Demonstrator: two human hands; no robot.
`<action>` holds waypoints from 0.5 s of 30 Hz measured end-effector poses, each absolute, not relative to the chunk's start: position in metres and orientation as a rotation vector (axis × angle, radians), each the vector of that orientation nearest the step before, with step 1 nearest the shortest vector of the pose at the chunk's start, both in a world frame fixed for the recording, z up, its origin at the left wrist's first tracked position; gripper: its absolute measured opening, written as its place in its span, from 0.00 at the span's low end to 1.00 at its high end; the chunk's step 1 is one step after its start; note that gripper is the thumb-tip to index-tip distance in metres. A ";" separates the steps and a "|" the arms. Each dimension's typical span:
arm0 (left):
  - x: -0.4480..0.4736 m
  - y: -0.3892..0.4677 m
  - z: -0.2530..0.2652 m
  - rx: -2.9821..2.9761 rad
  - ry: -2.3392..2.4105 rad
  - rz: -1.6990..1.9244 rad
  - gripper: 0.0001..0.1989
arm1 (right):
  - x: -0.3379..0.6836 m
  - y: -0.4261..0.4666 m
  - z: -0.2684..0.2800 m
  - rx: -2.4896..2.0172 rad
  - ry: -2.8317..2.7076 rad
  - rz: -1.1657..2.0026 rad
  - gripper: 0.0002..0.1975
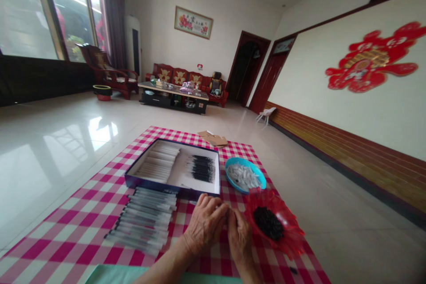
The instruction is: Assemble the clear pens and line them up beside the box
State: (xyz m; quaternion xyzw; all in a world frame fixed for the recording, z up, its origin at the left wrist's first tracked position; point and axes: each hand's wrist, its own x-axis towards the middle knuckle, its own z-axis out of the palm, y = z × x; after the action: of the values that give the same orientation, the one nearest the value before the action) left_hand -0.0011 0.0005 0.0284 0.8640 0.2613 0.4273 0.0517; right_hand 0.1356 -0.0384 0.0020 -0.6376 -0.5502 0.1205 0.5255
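Note:
My left hand (207, 221) and my right hand (240, 233) meet over the checked tablecloth, fingers closed and thumbs close together. What they pinch is hidden by the fingers; a pale tip shows just left of my left hand. Beyond them lies a shallow dark-blue box (186, 176) with a row of white sticks (159, 162) and a cluster of thin black pieces (203, 168). Clear pen barrels (144, 218) lie side by side left of my left hand. Near my right hand stand a red dish (289, 226) of small black parts (268, 222) and a blue dish (237, 161) of clear small parts (245, 176).
Torn brown cardboard (213, 139) lies at the table's far edge. One small black piece (293, 270) sits near the right edge. Pale green cloth (113, 274) covers the near edge. Across the tiled floor are a low table (173, 91), a sofa (169, 73) and a small chair (266, 114).

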 end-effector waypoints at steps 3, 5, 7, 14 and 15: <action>0.001 -0.007 0.023 2.521 0.677 1.453 0.09 | 0.133 -0.039 0.004 -1.517 -1.135 0.404 0.24; 0.003 -0.008 0.015 2.341 0.737 1.481 0.12 | 0.130 -0.040 0.008 -1.480 -1.014 0.507 0.24; 0.006 -0.005 0.010 2.021 0.879 1.454 0.15 | 0.126 -0.041 0.012 -1.439 -0.932 0.582 0.25; 0.005 0.015 0.014 1.200 0.857 1.416 0.20 | 0.121 -0.044 0.016 -1.449 -0.991 0.513 0.25; 0.004 0.016 0.015 1.173 0.838 1.418 0.21 | 0.120 -0.044 0.015 -1.450 -0.999 0.558 0.25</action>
State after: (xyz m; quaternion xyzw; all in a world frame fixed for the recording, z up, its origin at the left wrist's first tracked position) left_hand 0.0044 0.0163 0.0145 0.4915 0.3513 0.5942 0.5309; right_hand 0.1202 -0.0439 0.0148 -0.6261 -0.4314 0.2412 0.6031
